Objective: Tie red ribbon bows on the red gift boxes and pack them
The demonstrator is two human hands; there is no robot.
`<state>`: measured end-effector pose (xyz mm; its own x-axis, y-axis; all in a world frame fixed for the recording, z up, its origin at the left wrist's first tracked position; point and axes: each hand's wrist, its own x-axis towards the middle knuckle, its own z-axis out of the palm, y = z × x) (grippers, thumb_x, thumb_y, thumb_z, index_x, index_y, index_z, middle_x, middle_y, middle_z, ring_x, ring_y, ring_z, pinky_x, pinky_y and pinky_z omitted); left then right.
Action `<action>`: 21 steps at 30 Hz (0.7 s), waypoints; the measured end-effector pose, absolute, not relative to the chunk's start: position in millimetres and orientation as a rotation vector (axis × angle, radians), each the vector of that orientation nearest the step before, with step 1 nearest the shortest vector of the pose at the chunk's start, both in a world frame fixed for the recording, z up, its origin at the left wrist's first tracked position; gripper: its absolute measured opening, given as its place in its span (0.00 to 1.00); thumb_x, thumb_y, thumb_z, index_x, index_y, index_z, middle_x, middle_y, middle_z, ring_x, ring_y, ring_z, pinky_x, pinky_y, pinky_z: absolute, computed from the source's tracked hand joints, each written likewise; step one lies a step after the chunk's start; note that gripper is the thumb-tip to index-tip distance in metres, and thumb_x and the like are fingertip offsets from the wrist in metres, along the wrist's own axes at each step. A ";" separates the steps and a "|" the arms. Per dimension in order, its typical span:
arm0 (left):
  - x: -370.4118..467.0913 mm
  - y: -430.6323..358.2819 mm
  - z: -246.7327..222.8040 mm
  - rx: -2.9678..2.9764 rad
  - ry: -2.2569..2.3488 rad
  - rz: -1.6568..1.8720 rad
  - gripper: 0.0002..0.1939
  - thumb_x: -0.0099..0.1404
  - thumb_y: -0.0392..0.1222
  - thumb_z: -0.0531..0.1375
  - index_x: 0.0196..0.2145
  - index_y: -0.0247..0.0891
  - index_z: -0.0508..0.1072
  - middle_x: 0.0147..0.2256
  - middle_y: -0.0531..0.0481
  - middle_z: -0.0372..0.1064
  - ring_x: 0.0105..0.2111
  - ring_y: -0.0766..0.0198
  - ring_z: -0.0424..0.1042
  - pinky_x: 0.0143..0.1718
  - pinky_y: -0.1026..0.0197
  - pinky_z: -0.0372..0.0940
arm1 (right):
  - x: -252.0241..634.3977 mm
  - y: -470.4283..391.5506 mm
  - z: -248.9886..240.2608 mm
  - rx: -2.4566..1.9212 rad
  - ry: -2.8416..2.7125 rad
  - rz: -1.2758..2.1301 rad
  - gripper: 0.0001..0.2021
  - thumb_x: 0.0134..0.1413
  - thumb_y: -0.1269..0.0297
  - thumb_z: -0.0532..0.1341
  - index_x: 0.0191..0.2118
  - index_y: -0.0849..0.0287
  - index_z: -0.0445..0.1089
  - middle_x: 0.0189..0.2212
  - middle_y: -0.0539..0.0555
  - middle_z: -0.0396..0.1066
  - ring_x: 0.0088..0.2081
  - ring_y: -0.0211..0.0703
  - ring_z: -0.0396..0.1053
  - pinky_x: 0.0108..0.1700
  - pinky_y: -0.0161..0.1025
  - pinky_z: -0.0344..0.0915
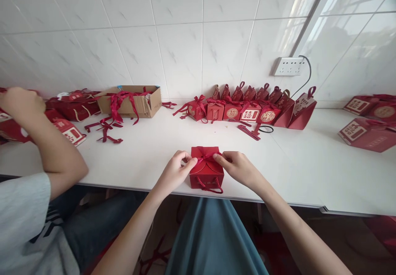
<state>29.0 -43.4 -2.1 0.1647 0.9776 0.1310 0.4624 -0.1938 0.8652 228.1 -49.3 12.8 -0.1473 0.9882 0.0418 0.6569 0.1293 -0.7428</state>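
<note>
A small red gift box [206, 180] stands at the front edge of the white table, with a twisted red cord handle [213, 190] hanging on its near face. Across its top lies a red ribbon [204, 157], gathered at the middle. My left hand [179, 165] pinches the ribbon on the left side between thumb and fingers. On the right, my right hand [236, 165] pinches it the same way, thumb forward. Both hands are just above the box top. The fingertips partly cover the ribbon's ends.
Rows of red boxes [232, 112] line the wall, with dark red strips [249, 131] before them. A cardboard box [151, 101] of ribbons stands back left; loose ribbons [108, 136] lie nearby. More boxes [368, 134] sit right. A co-worker's arm [55, 143] reaches in at left.
</note>
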 end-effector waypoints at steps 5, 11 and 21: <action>23.6 -41.6 1.4 1.814 1.293 0.978 0.12 0.61 0.49 0.55 0.28 0.39 0.68 0.31 0.51 0.65 0.34 0.62 0.68 0.35 0.63 0.64 | 231.3 -46.3 9.0 -1.559 -1.858 0.784 0.21 0.55 0.47 0.51 0.19 0.56 0.53 0.17 0.46 0.56 0.21 0.36 0.53 0.24 0.35 0.50; 25.2 -41.4 2.4 1.859 1.285 1.131 0.11 0.60 0.48 0.56 0.28 0.39 0.72 0.32 0.49 0.64 0.33 0.63 0.67 0.31 0.64 0.64 | 236.4 -43.0 4.9 -1.437 -1.910 0.777 0.21 0.58 0.50 0.49 0.19 0.56 0.50 0.17 0.44 0.50 0.21 0.34 0.47 0.23 0.34 0.47; 23.7 -37.9 -21.5 1.526 1.164 1.308 0.13 0.60 0.51 0.57 0.29 0.38 0.68 0.29 0.52 0.63 0.29 0.66 0.65 0.32 0.64 0.64 | 241.6 -43.1 5.6 -1.373 -1.939 0.819 0.20 0.59 0.49 0.49 0.21 0.57 0.53 0.18 0.44 0.50 0.22 0.35 0.47 0.25 0.34 0.47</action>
<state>23.7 -37.9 -21.5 0.0434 0.9656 0.2565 0.1426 -0.2601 0.9550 241.6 -43.1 5.6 -0.2692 0.9541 0.1311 0.5710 0.2678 -0.7761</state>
